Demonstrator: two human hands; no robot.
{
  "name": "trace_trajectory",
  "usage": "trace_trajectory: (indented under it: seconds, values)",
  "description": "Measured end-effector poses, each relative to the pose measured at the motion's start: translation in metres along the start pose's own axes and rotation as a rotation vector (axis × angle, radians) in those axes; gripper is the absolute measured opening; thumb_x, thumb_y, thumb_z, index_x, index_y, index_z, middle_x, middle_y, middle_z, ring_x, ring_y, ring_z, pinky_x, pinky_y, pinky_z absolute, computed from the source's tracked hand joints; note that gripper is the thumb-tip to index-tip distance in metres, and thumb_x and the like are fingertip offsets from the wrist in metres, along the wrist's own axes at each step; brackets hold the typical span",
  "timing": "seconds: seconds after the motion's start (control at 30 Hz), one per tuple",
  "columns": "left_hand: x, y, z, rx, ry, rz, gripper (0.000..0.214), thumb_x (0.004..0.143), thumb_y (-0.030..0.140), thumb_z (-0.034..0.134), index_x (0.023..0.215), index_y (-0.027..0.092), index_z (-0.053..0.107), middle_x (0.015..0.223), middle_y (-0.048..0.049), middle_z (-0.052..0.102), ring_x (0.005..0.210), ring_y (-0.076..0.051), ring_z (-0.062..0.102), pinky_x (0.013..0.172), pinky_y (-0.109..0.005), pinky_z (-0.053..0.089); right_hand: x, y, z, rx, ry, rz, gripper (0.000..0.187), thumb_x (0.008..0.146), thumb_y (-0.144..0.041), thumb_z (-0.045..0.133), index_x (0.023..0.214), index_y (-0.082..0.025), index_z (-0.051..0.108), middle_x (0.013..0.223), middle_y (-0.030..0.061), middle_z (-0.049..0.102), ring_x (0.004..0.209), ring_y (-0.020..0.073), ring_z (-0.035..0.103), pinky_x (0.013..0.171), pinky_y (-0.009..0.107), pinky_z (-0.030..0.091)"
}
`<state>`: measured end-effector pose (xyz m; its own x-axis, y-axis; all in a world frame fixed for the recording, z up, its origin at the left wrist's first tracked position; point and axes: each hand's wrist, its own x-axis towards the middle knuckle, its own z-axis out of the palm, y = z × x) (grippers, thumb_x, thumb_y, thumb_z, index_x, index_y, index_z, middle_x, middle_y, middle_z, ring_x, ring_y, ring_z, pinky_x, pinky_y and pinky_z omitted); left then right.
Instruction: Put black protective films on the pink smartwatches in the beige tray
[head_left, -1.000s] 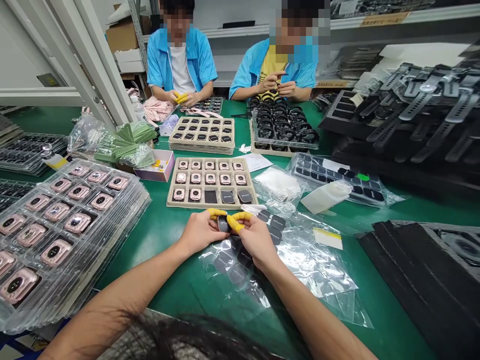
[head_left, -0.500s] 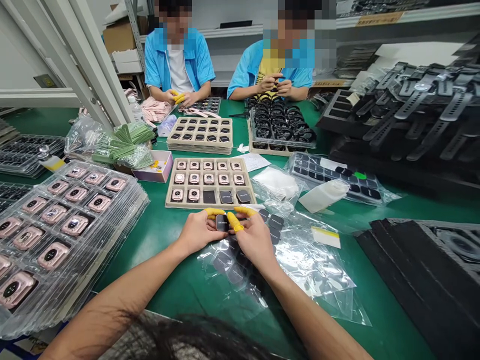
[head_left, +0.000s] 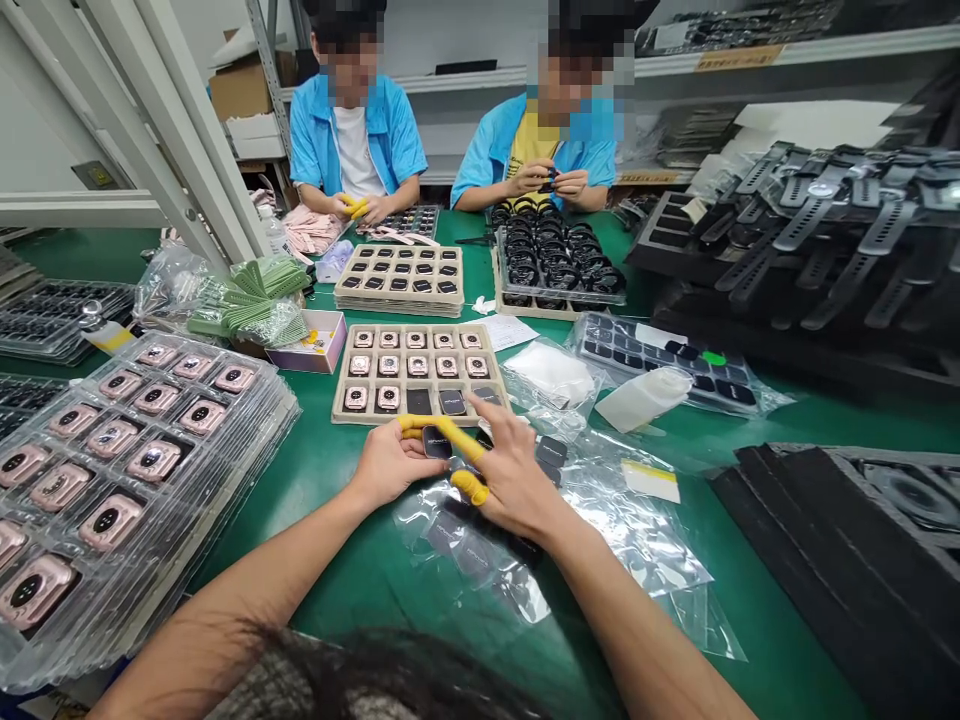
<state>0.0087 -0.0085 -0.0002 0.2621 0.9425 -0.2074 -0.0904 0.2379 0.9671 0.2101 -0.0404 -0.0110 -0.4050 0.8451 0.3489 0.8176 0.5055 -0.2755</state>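
My left hand pinches a small smartwatch at its edge, its black square face with white print turned up. A yellow finger cot covers the index finger. My right hand is open, its fingers spread, with yellow cots on the thumb and index finger. That index finger reaches across to the watch's upper edge; whether it presses on it I cannot tell. Just beyond the hands lies a beige tray of pink watches, backs up, with black printed squares in its front row. Beneath my right hand are clear plastic sheets with black squares.
On the left rises a stack of clear trays with pink watches. A white bottle lies to the right, near black foam trays. Across the table, two people in blue work beside a beige tray stack and black watches.
My right hand has opened and its fingers have spread, the index finger now stretched left over the watch. The watch has shifted slightly left and tilted in my left hand.
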Motion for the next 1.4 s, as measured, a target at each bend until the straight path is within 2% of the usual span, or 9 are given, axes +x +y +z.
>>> trace_trajectory:
  seconds: [0.1,0.27,0.4,0.53,0.77,0.93,1.1,1.27,1.4]
  values:
    - [0.0,-0.002,0.0,0.049,-0.01,0.023,0.062,0.052,0.007,0.089,0.111,0.011,0.07,0.086,-0.0053,0.079,0.077,-0.018,0.076,0.073,-0.026,0.061,0.003,-0.005,0.001,0.044,0.012,-0.037,0.054,0.098,-0.039,0.055,0.152,-0.044,0.047,0.167,0.0058,0.032,0.143,0.0407,0.035,0.111,0.063,0.032]
    - [-0.006,-0.004,0.003,0.217,-0.031,0.065,0.059,0.057,0.01,0.085,0.114,0.012,0.073,0.082,-0.0042,0.079,0.075,-0.019,0.077,0.071,-0.026,0.062,0.007,-0.011,0.013,0.454,0.222,0.27,0.061,0.09,-0.045,0.067,0.147,-0.027,0.052,0.123,0.013,0.066,0.104,0.0296,0.062,0.092,0.051,0.052]
    - [-0.01,-0.003,0.005,0.314,-0.072,0.158,0.055,0.057,0.009,0.082,0.111,0.014,0.075,0.093,-0.0044,0.082,0.083,-0.022,0.079,0.077,-0.028,0.063,0.012,-0.022,0.021,1.04,0.109,0.545,0.083,0.072,-0.051,0.085,0.141,-0.024,0.049,0.089,-0.0014,0.063,0.07,0.0161,0.064,0.066,0.033,0.057]
    - [-0.01,-0.001,0.004,0.224,-0.061,0.066,0.057,0.057,0.016,0.087,0.112,0.011,0.072,0.087,-0.0074,0.081,0.079,-0.023,0.079,0.074,-0.03,0.065,0.017,-0.024,0.015,1.306,0.185,0.711,0.07,0.076,-0.056,0.079,0.132,-0.023,0.053,0.076,-0.007,0.057,0.053,0.0101,0.056,0.051,0.026,0.051]
    - [-0.009,-0.001,0.003,0.292,-0.073,0.066,0.056,0.056,0.016,0.088,0.109,0.012,0.073,0.08,-0.0057,0.081,0.077,-0.022,0.079,0.073,-0.029,0.064,0.017,-0.022,0.011,1.358,0.125,0.716,0.083,0.065,-0.045,0.089,0.134,-0.023,0.049,0.081,-0.0071,0.061,0.052,0.009,0.057,0.048,0.025,0.053]
    - [-0.01,-0.002,0.004,0.321,-0.085,0.082,0.056,0.058,0.017,0.087,0.112,0.012,0.073,0.085,-0.0063,0.081,0.078,-0.022,0.079,0.071,-0.028,0.063,0.015,-0.023,0.014,1.273,0.135,0.756,0.063,0.082,-0.051,0.072,0.134,-0.024,0.049,0.073,-0.0084,0.059,0.048,0.0099,0.058,0.048,0.025,0.052]
    - [-0.01,0.001,0.004,0.376,-0.099,0.084,0.054,0.056,0.018,0.088,0.108,0.01,0.075,0.07,-0.0017,0.076,0.066,-0.018,0.074,0.064,-0.025,0.06,0.015,-0.024,0.013,1.281,0.096,0.683,0.08,0.071,-0.05,0.083,0.138,-0.026,0.045,0.077,-0.0097,0.056,0.045,0.0077,0.052,0.04,0.023,0.046]
    - [-0.011,0.001,0.004,0.322,-0.121,0.06,0.055,0.057,0.017,0.088,0.11,0.012,0.074,0.081,-0.0053,0.08,0.074,-0.02,0.077,0.071,-0.028,0.063,0.016,-0.025,0.012,1.27,0.139,0.737,0.067,0.085,-0.057,0.065,0.14,-0.026,0.042,0.07,-0.0095,0.059,0.044,0.0107,0.057,0.044,0.026,0.051]
    - [-0.015,-0.002,0.003,0.401,-0.146,0.108,0.052,0.06,0.021,0.087,0.11,0.015,0.074,0.081,-0.0033,0.08,0.075,-0.02,0.077,0.071,-0.029,0.063,0.016,-0.023,0.015,1.225,0.088,0.72,0.073,0.075,-0.047,0.077,0.137,-0.026,0.044,0.072,-0.0096,0.061,0.043,0.0106,0.056,0.041,0.025,0.049]
